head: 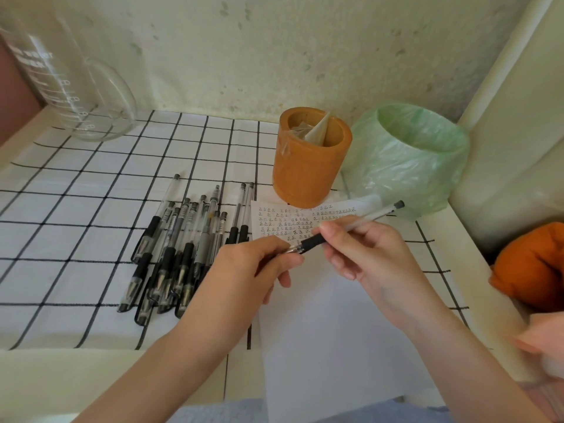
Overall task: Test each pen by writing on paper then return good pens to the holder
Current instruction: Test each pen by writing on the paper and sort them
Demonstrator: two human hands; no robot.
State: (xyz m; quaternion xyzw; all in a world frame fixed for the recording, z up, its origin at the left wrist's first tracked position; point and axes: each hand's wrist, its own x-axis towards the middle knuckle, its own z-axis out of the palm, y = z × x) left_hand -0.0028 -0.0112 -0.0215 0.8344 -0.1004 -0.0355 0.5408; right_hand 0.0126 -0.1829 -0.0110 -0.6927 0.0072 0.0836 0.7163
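clear pen point(351, 228), black grip, grey end cap, held in both hands

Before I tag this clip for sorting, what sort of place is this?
Probably a small home desk against a wall: a checked cloth, a heap of pens, a pen holder and a bag-lined bin.
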